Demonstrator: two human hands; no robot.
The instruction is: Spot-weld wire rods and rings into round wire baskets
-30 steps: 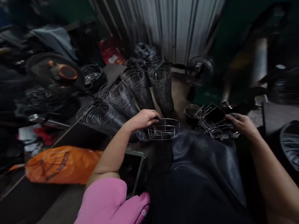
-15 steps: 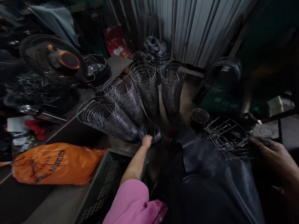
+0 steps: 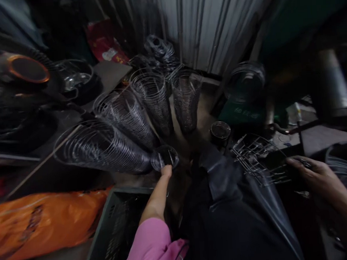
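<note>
In the head view my left hand (image 3: 166,170) reaches forward, its fingers closed at the near rim of a short round stack of wire rings (image 3: 172,155). Tall stacks of nested wire rings fan out behind it: one leaning left (image 3: 128,152), another next to it (image 3: 136,120), and two more upright ones (image 3: 157,107) (image 3: 187,105). Off to the right, my right hand (image 3: 314,172) is closed around something small and dark that I cannot make out. Left of that hand lies a wire grid (image 3: 256,156); whether they touch is unclear.
A green plastic crate (image 3: 104,224) stands below my left arm, beside an orange bag (image 3: 49,222). A fan (image 3: 28,68) is at the left. Wire coils (image 3: 159,48) lie before the corrugated wall (image 3: 196,26). A small round container (image 3: 220,131) stands right of centre.
The view has turned and moved closer, so the fan, bag and stacks appear farther left. My left hand stays at the short stack; my right hand stays near the wire grid.
</note>
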